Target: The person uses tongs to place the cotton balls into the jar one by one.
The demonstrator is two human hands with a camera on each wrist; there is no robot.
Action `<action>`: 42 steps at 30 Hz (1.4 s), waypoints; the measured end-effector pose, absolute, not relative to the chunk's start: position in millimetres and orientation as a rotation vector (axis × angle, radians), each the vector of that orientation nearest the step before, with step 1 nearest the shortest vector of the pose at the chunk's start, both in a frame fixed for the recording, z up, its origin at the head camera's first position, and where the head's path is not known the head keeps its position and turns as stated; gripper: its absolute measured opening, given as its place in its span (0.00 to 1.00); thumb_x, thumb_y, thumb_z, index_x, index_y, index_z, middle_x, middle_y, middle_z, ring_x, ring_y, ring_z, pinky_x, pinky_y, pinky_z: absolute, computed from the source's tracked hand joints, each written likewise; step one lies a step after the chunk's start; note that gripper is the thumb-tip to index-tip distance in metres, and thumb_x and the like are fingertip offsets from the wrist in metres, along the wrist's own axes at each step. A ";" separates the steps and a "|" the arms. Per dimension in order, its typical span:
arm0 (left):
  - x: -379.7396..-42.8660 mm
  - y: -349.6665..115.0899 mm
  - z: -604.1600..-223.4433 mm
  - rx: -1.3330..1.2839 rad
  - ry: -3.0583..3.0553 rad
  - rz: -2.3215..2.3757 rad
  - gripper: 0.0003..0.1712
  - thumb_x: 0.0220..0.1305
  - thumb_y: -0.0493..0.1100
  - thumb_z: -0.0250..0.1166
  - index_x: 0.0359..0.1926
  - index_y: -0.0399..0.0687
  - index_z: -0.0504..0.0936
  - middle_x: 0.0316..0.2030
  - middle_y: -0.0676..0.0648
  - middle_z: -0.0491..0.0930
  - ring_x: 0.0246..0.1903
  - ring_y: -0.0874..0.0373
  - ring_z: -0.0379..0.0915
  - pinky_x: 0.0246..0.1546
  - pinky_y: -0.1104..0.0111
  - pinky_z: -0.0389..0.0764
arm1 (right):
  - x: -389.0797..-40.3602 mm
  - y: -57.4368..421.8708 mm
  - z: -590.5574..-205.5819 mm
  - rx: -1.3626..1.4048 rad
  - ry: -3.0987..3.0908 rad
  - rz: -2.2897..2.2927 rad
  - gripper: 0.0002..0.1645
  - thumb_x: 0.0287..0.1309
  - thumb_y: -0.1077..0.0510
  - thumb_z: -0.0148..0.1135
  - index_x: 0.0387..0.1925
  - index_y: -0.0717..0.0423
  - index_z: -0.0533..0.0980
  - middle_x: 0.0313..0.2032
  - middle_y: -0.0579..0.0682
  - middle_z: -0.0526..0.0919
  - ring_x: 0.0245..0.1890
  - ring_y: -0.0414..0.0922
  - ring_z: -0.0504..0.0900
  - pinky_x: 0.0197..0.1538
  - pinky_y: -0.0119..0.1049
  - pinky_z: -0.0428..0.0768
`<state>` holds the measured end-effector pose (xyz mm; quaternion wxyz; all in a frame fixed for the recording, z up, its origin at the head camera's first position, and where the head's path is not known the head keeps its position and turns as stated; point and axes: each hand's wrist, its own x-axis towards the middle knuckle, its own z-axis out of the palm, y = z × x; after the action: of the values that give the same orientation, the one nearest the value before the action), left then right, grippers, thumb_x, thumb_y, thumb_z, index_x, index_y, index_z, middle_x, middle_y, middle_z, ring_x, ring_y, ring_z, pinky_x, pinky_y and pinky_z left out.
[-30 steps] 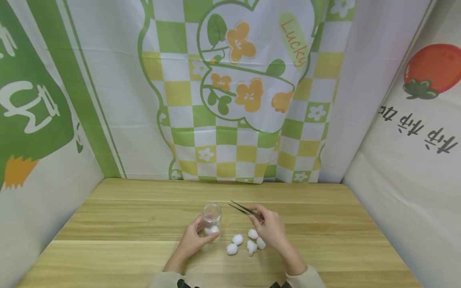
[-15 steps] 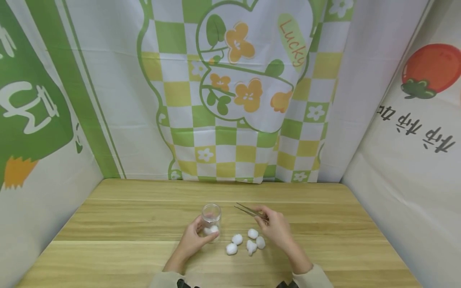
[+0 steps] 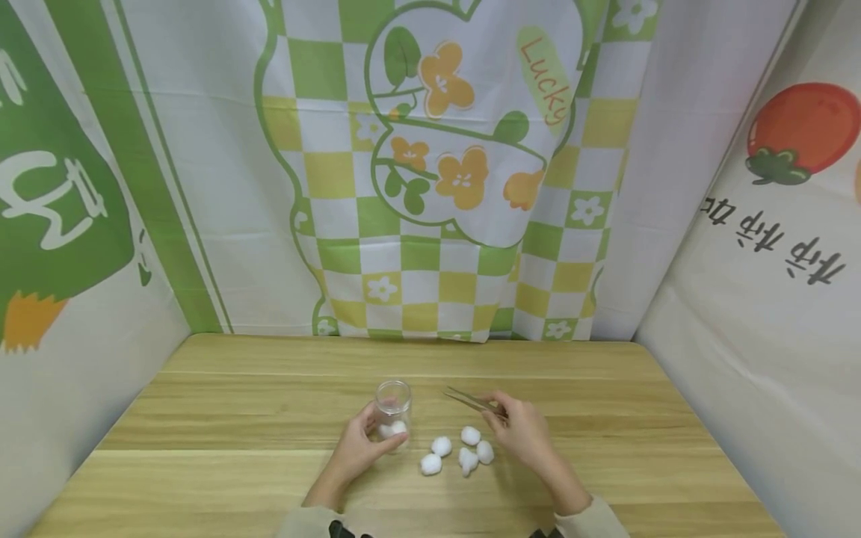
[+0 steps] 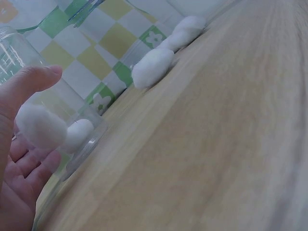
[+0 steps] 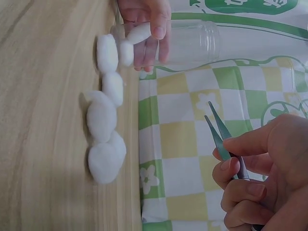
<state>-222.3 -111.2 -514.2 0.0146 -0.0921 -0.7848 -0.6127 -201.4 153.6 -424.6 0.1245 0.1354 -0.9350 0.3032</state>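
Note:
My left hand (image 3: 356, 446) grips a clear glass jar (image 3: 393, 398) that stands upright on the table, fingers and thumb around its lower part. Two cotton balls (image 4: 41, 126) show at the bottom of the jar in the left wrist view. Metal tweezers (image 3: 468, 400) are pinched in my right hand (image 3: 525, 432), above the table and right of the jar. Their tips point left, slightly apart, with nothing between them. Several loose cotton balls (image 3: 468, 459) lie on the table between the two hands; in the right wrist view these cotton balls (image 5: 103, 115) appear in a row.
The wooden table (image 3: 255, 418) extends around the hands on both sides. A patterned curtain (image 3: 444, 284) hangs behind its far edge. Printed cloth walls close in the left and right sides.
My right hand has drawn to the right and a little nearer with the tweezers, away from the jar. My left hand and the jar have stayed nearly in place.

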 end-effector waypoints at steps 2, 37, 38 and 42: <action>-222.5 -111.3 -514.3 -0.288 -2.441 -1.907 0.36 0.52 0.42 0.74 0.61 0.43 0.71 0.58 0.40 0.78 0.62 0.42 0.72 0.70 0.45 0.66 | -201.1 155.0 -425.1 0.399 -2.726 0.892 0.10 0.55 0.65 0.65 0.40 0.57 0.81 0.16 0.44 0.74 0.13 0.31 0.58 0.17 0.19 0.52; -220.9 -111.4 -513.4 -0.292 -2.445 -1.890 0.38 0.51 0.42 0.74 0.63 0.42 0.70 0.59 0.38 0.77 0.62 0.40 0.71 0.69 0.45 0.66 | -202.4 188.3 -445.8 0.445 -2.862 0.866 0.11 0.55 0.66 0.64 0.41 0.58 0.79 0.17 0.44 0.75 0.14 0.31 0.62 0.17 0.18 0.56; -221.0 -111.3 -513.4 -0.293 -2.442 -1.893 0.38 0.51 0.42 0.74 0.63 0.41 0.69 0.59 0.38 0.77 0.62 0.40 0.71 0.69 0.45 0.66 | -202.6 189.4 -446.3 0.451 -2.870 0.860 0.11 0.54 0.66 0.64 0.41 0.58 0.79 0.17 0.44 0.76 0.14 0.31 0.62 0.17 0.18 0.57; -221.4 -110.7 -513.3 -0.287 -2.428 -1.894 0.39 0.51 0.42 0.74 0.63 0.41 0.70 0.59 0.38 0.77 0.62 0.40 0.72 0.68 0.45 0.68 | -203.7 193.1 -447.4 0.466 -2.895 0.832 0.11 0.54 0.65 0.64 0.41 0.59 0.80 0.18 0.43 0.75 0.14 0.31 0.61 0.17 0.18 0.56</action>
<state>-221.4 -110.7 -513.3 0.0245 -0.0928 -0.7849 -0.6121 -203.7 193.1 -447.4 0.0469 0.1529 -0.9487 0.2727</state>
